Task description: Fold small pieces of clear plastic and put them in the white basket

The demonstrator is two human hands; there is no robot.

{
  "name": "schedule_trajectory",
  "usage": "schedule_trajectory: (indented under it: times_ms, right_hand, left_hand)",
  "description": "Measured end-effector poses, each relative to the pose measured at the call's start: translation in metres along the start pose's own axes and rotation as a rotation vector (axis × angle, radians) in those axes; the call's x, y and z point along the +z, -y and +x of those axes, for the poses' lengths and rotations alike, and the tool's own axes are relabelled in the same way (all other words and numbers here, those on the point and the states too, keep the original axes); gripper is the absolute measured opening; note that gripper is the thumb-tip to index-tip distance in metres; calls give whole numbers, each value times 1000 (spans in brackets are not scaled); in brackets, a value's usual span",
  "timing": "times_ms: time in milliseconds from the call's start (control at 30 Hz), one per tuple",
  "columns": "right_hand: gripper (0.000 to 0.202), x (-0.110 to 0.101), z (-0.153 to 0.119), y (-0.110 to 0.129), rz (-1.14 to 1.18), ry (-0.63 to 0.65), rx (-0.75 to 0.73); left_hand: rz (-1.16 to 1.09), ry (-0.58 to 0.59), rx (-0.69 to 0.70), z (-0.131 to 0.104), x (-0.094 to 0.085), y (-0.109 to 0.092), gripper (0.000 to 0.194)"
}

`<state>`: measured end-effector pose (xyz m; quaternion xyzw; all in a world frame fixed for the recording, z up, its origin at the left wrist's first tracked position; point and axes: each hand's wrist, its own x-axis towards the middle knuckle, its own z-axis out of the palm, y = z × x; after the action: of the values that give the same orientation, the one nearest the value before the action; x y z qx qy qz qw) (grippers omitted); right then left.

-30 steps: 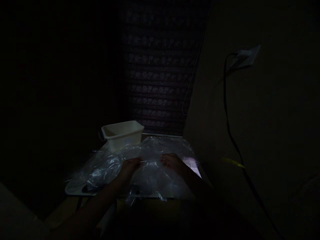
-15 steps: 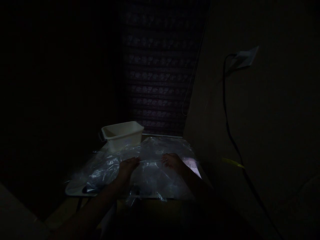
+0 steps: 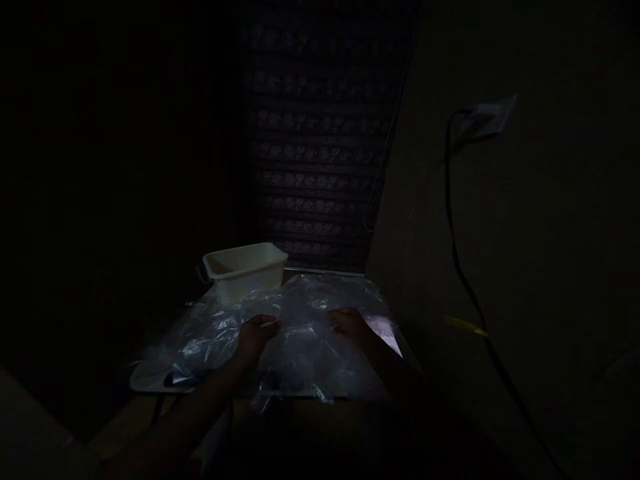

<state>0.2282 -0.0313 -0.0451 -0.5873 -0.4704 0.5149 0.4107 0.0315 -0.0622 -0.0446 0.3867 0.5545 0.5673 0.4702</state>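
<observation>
A crinkled sheet of clear plastic film is spread over a small table and catches light in bright streaks. My left hand is over its middle, thumb and fingers slightly parted. Facing it from the right, my right hand has loosely curled fingers with a small gap at the tips. Both hands are close to the film. Darkness hides whether any fingertip touches it. A ridge in the film lies between them.
A pale rectangular plastic tub stands at the table's back left. Behind hangs a dark patterned blind. On the right wall, a black cable drops from a socket plate, with a yellow tag on it. The room is very dark.
The film's edge, stretched between both hands earlier, has slackened and dropped slightly. My left thumb and fingers have parted, and my right hand has shifted a little to the right.
</observation>
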Motion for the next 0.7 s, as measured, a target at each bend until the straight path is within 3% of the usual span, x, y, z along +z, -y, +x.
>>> schedule_trajectory:
  times_ms: [333,500,700]
  right_hand:
    - [14,-2,-4,2,-21,-2,-28]
    - [11,-3,-5,1,10,46,-41]
    - [9,1,-6,4,33,65,-3]
  left_hand:
    - [-24,-10,27,6,-2,4,25]
    - [-149,35,-52,-2,2,-3,24]
    - [-166,101,-8,-5,3,-4,22]
